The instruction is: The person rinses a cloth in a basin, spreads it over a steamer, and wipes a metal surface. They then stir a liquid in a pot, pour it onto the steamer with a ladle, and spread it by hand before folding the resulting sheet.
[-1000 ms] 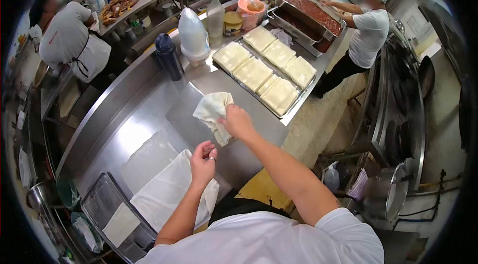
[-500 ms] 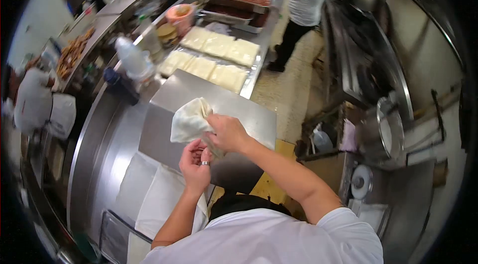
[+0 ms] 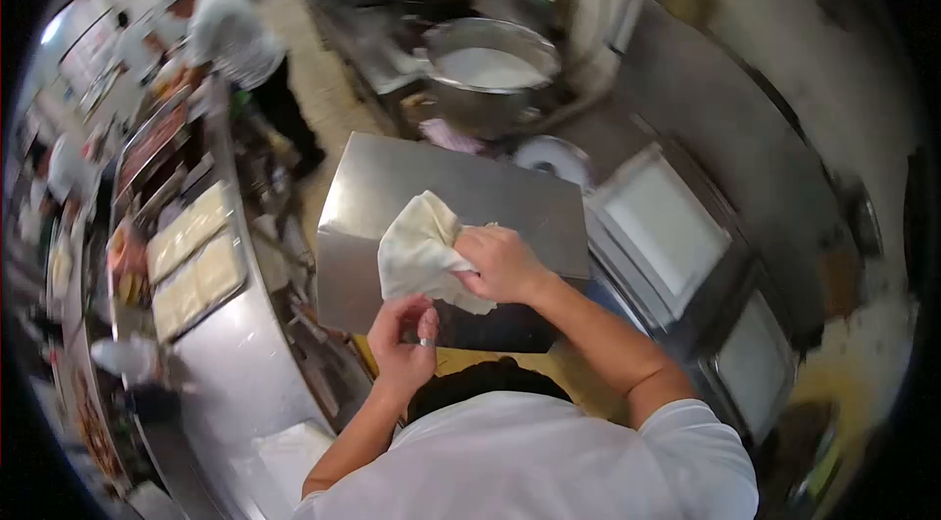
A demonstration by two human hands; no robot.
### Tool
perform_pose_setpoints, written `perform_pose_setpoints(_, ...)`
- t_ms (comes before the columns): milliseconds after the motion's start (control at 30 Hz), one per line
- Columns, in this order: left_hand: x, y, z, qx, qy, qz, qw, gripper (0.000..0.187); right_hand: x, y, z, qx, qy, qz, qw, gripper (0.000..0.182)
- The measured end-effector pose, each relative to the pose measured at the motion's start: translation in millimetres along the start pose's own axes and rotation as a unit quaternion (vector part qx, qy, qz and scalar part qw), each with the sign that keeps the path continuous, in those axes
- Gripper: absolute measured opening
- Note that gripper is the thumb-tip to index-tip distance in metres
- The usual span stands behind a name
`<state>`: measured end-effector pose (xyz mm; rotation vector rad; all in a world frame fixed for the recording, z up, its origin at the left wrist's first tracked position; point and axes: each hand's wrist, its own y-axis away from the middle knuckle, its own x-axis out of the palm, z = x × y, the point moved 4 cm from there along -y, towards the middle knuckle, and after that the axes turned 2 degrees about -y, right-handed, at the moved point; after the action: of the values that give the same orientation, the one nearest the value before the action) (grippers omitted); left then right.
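Note:
My right hand (image 3: pixel 500 265) is closed on a bunched off-white cloth (image 3: pixel 421 241), which hangs over a stainless steel box (image 3: pixel 461 172) in front of my body. Just below the cloth is my left hand (image 3: pixel 404 339), with a ring on one finger. Its fingers are curled near the box's front edge, and what they grip, if anything, is hidden. How the box is supported does not show.
A large pot (image 3: pixel 490 59) with white contents stands ahead. Right of the box are a round lid (image 3: pixel 552 162) and a tray with a white sheet (image 3: pixel 667 221). On the left, a steel counter (image 3: pixel 230 353) bears pale slabs (image 3: pixel 196 275). Further back, a co-worker (image 3: pixel 235 35) stands.
My view has swung to the right, so the counter has shifted left and the pot and trays are nearer. The steel box has stayed before me, and my right hand still grips the cloth.

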<state>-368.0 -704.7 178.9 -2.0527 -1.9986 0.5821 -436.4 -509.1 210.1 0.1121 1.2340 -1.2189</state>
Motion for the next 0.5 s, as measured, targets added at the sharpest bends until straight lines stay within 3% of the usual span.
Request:
perform_pose_setpoints(233,146.9,-30.6,-22.7,0.028,0.021,0.083,0.996,0.021,-151.0,163.8,-88.4,0.229,0.159,-0.098,0.955,0.025)
perform_pose_setpoints(333,189.7,-46.1,-30.3,0.011,0.011,0.166,0.986,0.026,-194.0,213.7,-110.2,0.37,0.202,-0.149,0.894,0.027)
perform_pose_setpoints(500,283.1,-64.9,-21.3,0.011,-0.013,0.32,0.947,0.032,-245.1,277.0,-154.7,0.495,0.25,-0.275,0.785,0.032)
